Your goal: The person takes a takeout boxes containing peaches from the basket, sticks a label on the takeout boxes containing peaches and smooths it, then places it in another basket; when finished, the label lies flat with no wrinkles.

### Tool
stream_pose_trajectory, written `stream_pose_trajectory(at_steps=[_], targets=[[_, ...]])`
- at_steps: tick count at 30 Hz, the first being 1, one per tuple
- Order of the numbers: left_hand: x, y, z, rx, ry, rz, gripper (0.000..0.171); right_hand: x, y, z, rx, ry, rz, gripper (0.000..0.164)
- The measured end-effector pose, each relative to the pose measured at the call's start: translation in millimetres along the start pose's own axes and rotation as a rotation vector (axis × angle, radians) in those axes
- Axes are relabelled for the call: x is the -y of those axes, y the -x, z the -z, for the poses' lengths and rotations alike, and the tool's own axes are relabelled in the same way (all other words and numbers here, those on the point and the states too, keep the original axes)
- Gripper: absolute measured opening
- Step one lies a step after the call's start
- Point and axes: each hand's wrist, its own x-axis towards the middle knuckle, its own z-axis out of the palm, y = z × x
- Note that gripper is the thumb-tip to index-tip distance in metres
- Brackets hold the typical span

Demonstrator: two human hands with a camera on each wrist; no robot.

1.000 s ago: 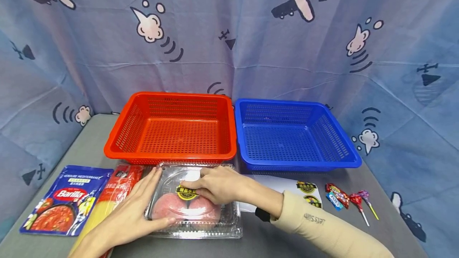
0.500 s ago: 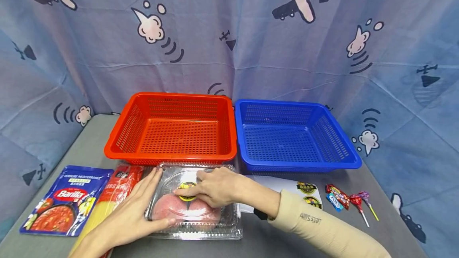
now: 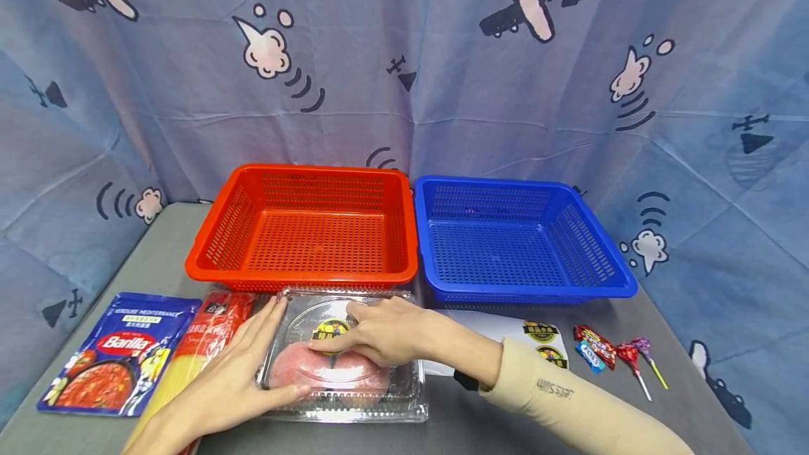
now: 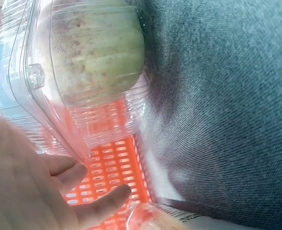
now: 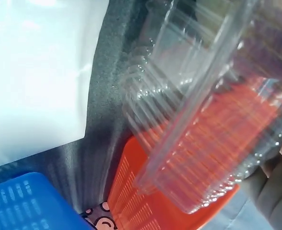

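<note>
A clear plastic clamshell box (image 3: 300, 325) of pink peaches (image 3: 293, 367) sits at the front of the table. On its lid lies a round black-and-yellow sticker (image 3: 330, 330). My left hand (image 3: 230, 381) rests along the box's left side, fingers straight and thumb at the front. The left wrist view has this hand (image 4: 26, 187) beside the box wall, a pale peach (image 4: 102, 52) behind the plastic. From the right, my right hand (image 3: 395, 332) presses the sticker's lower edge with an outstretched finger. Most of the right hand (image 5: 275, 191) is out of the right wrist view.
Behind the box stand a red basket (image 3: 303, 276) and a blue basket (image 3: 524, 290). Left lie a spaghetti pack (image 3: 205, 328) and a blue Barilla pouch (image 3: 120, 364). At right are a sticker sheet (image 3: 499, 328), wrapped candies (image 3: 594, 346) and lollipops (image 3: 627, 351).
My right fingertip has slid from the sticker's upper left down to its lower edge, so more of the sticker shows. The left hand and the box have stayed put.
</note>
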Motion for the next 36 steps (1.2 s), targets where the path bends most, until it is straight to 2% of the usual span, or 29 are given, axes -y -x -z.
stream_pose_trajectory(at_steps=[7,10,15,19,21,23,25,28,30,33,36], targets=[[0.1,-0.7,-1.6,-0.031,-0.017,-0.014,0.119,-1.0,14.4,-1.1,-0.071,-0.070,0.052,0.048],[0.0,-0.5,-2.1,-0.034,-0.015,-0.007,0.120,-0.6,21.9,-0.6,-0.120,-0.148,0.049,0.042],[1.6,0.7,-3.6,-0.046,0.011,-0.008,0.117,-6.6,42.3,-1.4,-0.311,-0.299,-0.029,0.037],[3.0,2.1,-3.0,-0.076,0.087,0.009,0.105,-28.5,67.1,-3.8,-0.461,-0.371,-0.151,0.040],[3.1,1.7,-0.9,-0.086,0.161,0.057,0.098,-45.0,83.1,-5.6,-0.497,-0.393,-0.231,0.046],[3.4,0.2,2.2,-0.088,0.232,0.133,0.094,-63.5,101.6,-8.4,-0.511,-0.409,-0.316,0.053],[4.4,-2.3,5.5,-0.068,0.291,0.231,0.092,-82.6,122.5,-11.1,-0.509,-0.416,-0.402,0.060],[6.8,-5.3,9.0,0.017,0.368,0.366,0.094,-111.4,156.9,-17.6,-0.518,-0.415,-0.501,0.066],[8.2,-6.5,9.7,0.078,0.398,0.420,0.095,-129.7,180.7,-22.9,-0.519,-0.412,-0.571,0.068],[9.7,-6.5,8.7,0.145,0.452,0.445,0.095,-155.8,214.8,-33.8,-0.482,-0.429,-0.692,0.078],[10.9,-5.2,6.7,0.166,0.505,0.434,0.092,-176.0,244.0,-46.1,-0.389,-0.475,-0.820,0.095]])
